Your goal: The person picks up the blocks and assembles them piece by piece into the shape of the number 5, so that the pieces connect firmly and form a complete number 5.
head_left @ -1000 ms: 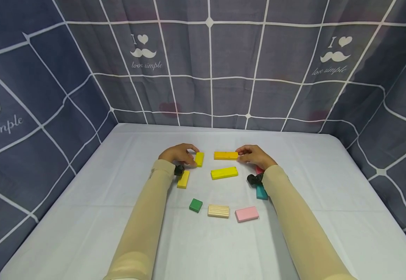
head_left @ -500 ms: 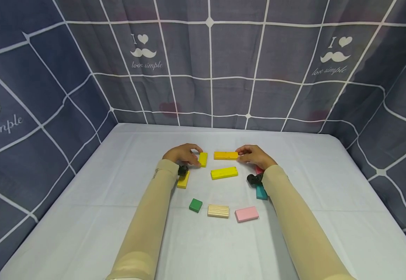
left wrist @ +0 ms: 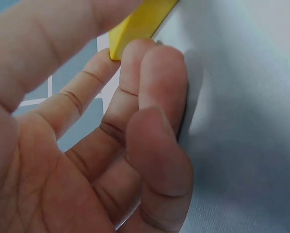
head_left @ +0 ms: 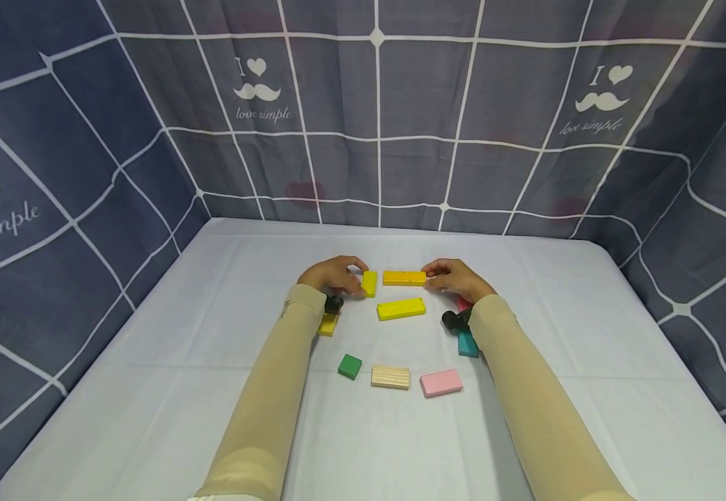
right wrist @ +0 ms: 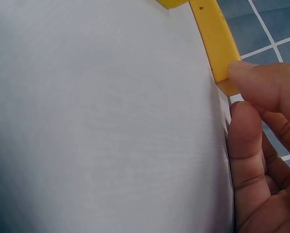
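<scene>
In the head view my left hand (head_left: 335,275) pinches a short yellow block (head_left: 369,284) by its ends, between thumb and index finger. The left wrist view shows part of that block (left wrist: 144,23) at the top, with the other fingers loosely bent below. My right hand (head_left: 459,280) has thumb and index finger at the right end of a longer orange-yellow block (head_left: 404,278). A fingertip touches this block (right wrist: 215,41) in the right wrist view. Both blocks lie on the white table, with a narrow gap between them.
A bright yellow block (head_left: 401,309) lies just nearer. Another yellow block (head_left: 328,325) and a teal block (head_left: 468,344) are partly hidden by the arms, as is a red one (head_left: 463,304). Green (head_left: 350,367), striped wooden (head_left: 390,377) and pink (head_left: 441,383) blocks sit in front.
My left hand has slid the short yellow block to the right, up close to the orange-yellow block. The right hand and the other blocks have stayed in place.
</scene>
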Motion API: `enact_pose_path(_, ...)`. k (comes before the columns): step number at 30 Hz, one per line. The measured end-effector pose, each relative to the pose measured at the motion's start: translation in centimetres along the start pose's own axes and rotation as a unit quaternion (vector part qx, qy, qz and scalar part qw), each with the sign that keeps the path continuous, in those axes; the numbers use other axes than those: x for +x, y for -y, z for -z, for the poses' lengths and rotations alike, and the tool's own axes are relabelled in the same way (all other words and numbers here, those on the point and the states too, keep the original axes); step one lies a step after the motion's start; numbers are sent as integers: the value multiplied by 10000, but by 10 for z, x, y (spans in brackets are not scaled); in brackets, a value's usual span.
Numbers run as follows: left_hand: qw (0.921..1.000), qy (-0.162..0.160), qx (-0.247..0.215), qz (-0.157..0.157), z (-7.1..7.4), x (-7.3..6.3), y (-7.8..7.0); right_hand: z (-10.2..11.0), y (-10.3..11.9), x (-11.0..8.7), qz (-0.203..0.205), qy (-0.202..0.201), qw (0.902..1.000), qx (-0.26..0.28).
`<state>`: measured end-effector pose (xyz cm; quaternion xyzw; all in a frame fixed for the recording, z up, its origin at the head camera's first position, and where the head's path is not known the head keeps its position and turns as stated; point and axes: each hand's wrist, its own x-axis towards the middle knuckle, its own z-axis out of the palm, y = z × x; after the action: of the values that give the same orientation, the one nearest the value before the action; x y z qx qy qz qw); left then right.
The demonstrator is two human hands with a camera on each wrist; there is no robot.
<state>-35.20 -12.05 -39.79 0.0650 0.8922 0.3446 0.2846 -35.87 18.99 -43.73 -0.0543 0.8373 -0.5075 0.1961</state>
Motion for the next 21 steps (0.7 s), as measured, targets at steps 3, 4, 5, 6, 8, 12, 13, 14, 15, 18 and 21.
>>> enact_pose_path(3,10000,-3,-21,-52,-2,2,1,0,0,0,2,20,10000,4)
enact_pose_path(4,10000,-17,-29,-50,-2,4,1,0,0,0,3,25,10000,-1)
enact_pose_path(5,10000,-43,-24,-55,-3,4,1,0,0,0,4,22,10000,0)
enact_pose_path(6,10000,-68,-18,-46,-4,5,1,0,0,0,6,21,10000,1)
enact_pose_path(8,9999,-102,2,-29,-5,7,0,0,1,0,9,19,10000,6)
enact_pose_path(12,10000,-93,17,-25,-7,7,-2,0,1,-1,35,51,10000,-4)
enact_pose_path(13,10000,-75,12,-21,-7,7,-3,0,1,-1,37,60,10000,-4)
enact_pose_path(14,10000,-67,11,-15,-7,7,-3,0,1,-1,40,72,10000,-9)
enact_pose_path(15,10000,-67,3,-3,-8,7,-3,0,1,-1,39,82,10000,-13)
enact_pose_path(18,10000,-91,6,26,-9,7,-4,0,0,-1,27,89,10000,-2)
enact_pose_path(21,9999,-139,2,36,-10,7,-4,0,0,0,30,81,10000,11)
